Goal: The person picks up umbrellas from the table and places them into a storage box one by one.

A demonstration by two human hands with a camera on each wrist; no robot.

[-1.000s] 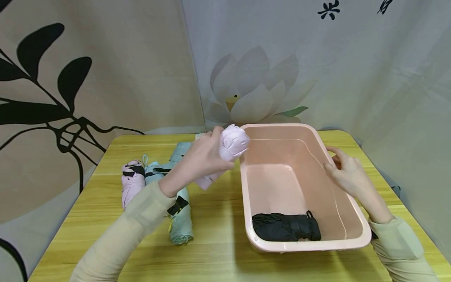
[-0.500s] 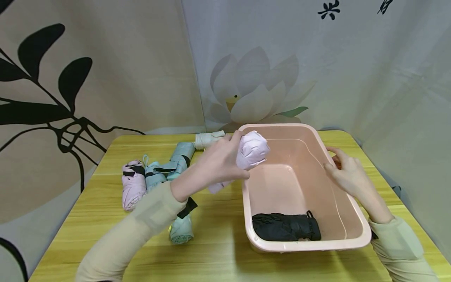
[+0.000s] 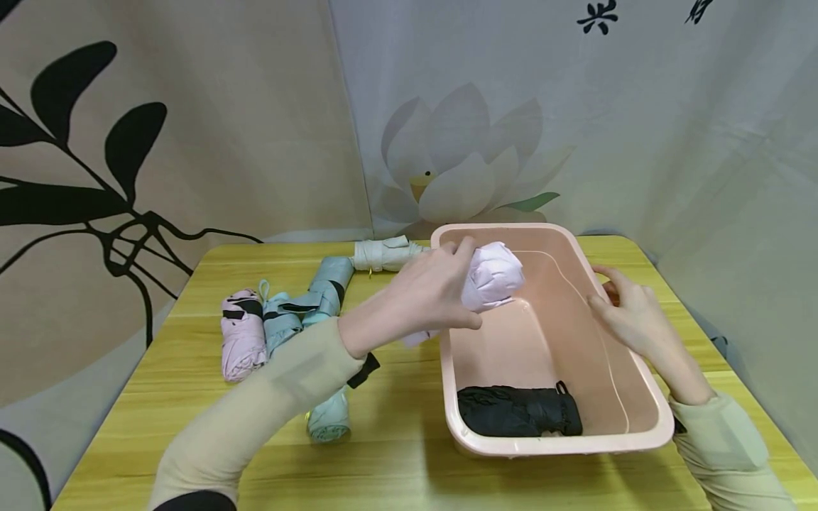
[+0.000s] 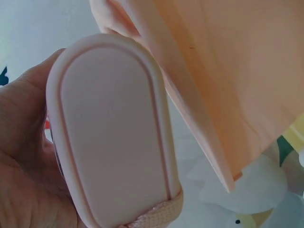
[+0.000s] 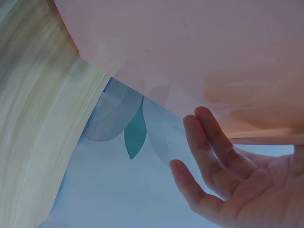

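Pink folded umbrella (image 3: 488,284), gripped in the left hand (image 3: 422,294), hangs over the pink basin (image 3: 639,426); the right hand (image 3: 629,312) rests relaxed on its rim. One black umbrella (image 3: 517,411) lies inside; four folded umbrellas (image 3: 281,319) are left on the tabletop (image 3: 383,468).

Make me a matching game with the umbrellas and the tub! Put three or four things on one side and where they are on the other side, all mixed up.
Things:
1. black umbrella
2. pink umbrella in the left hand
3. cream umbrella
4. right hand

Places:
A. on the tub's right rim
B. lying on the table, by the tub's far left corner
C. lying at the bottom of the pink tub, near end
D. held up over the tub's left rim

Pairs: 1-C, 2-D, 3-B, 4-A
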